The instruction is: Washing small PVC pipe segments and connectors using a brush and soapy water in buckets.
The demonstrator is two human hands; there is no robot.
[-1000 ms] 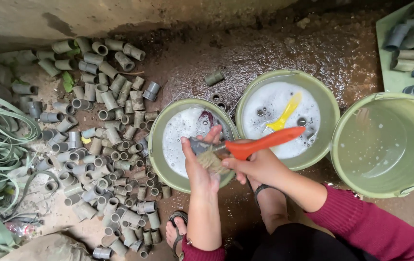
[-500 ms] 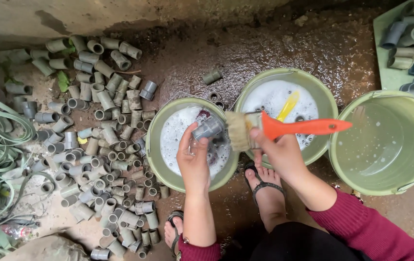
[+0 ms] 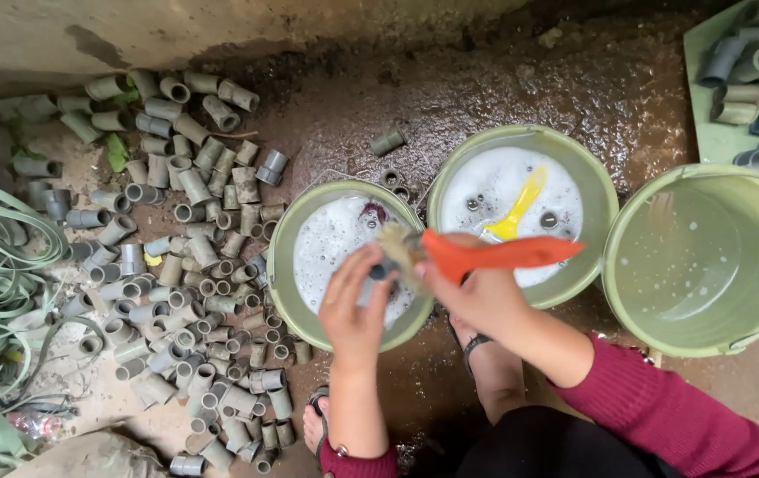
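Three buckets in a row: first bucket (image 3: pixel 286 265) under both hands; second bucket (image 3: pixel 596 190) beyond right hand (image 3: pixel 477 296); third bucket (image 3: pixel 707 257) farther right. Pipe-fitting pile (image 3: pixel 176 265) lies left of left hand (image 3: pixel 357 305).

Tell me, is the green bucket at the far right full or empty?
Nearly empty: the rightmost green bucket shows its bare wet inner wall and bottom, with no foam, unlike the two foamy buckets beside it.

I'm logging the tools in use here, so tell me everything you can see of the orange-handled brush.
The brush has a flat orange plastic-looking handle and a wet, pale bristle head. It lies nearly level, handle pointing right, above the foamy left bucket. The right hand grips its handle; the bristles press a small grey pipe fitting held by the left hand.
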